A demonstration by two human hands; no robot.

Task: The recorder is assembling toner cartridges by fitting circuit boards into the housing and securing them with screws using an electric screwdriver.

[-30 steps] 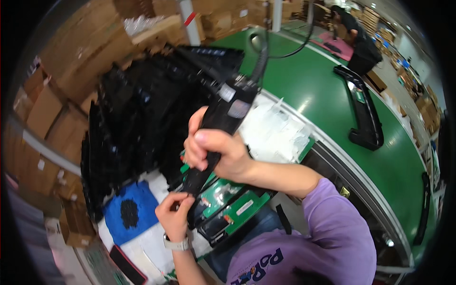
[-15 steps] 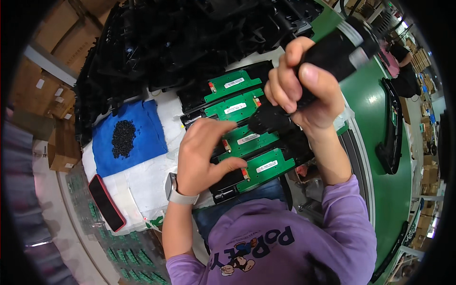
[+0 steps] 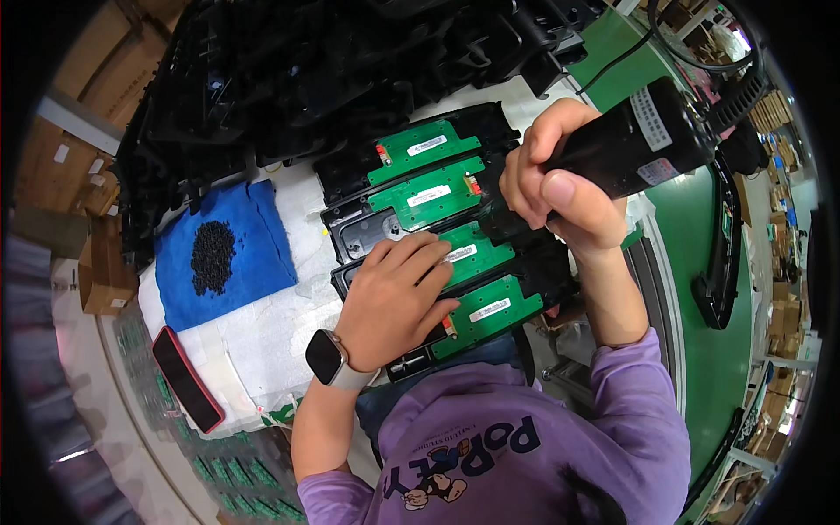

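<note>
My right hand point(image 3: 577, 188) is wrapped round a black corded electric screwdriver point(image 3: 608, 144), held tilted over the right ends of the black plastic housings point(image 3: 372, 234). Its tip is hard to make out against the dark plastic. Several housings lie side by side, each with a green circuit board point(image 3: 435, 206) bearing a white label. My left hand point(image 3: 389, 302), a watch on its wrist, lies with fingers stretched over the third housing from the far side. Its fingertips touch that housing's board point(image 3: 481, 250) and partly cover it. The nearest board point(image 3: 472, 328) shows beside my thumb.
To the left, a heap of small black screws point(image 3: 213, 256) lies on a blue cloth point(image 3: 273, 262). A red-edged phone point(image 3: 186, 378) rests nearer me. Black plastic parts point(image 3: 350, 79) are piled at the back. Another long black part point(image 3: 719, 289) lies on the green surface point(image 3: 678, 245) at right.
My left hand has come down from a raised, curled pose and now lies flatter on the third housing. The screwdriver has tilted closer to horizontal, still in my right hand.
</note>
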